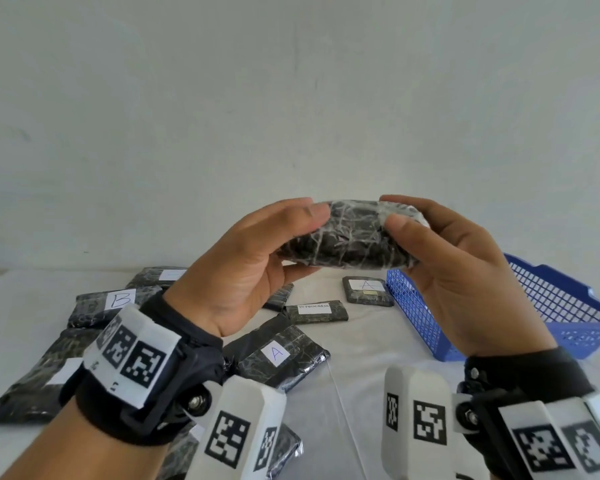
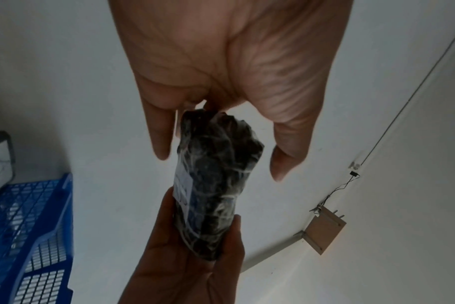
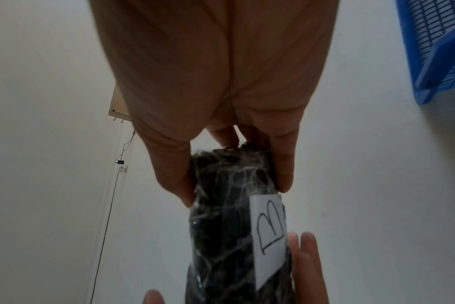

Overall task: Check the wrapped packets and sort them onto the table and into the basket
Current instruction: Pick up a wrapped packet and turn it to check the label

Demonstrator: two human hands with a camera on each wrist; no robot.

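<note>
White cloth table (image 1: 361, 341) against a bare pale wall lies below both hands, left hand (image 1: 253, 268) and right hand (image 1: 444, 271) each gripping one end of the raised packet (image 1: 347, 237), basket (image 1: 568, 306) right of the right hand.

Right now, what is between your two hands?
A black wrapped packet, held at its ends by the left hand and right hand; the right wrist view shows its label reads B.

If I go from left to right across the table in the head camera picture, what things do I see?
Packet labelled B → packet labelled A → packet reading IN PROGRESS → small packet labelled A → blue basket.
</note>
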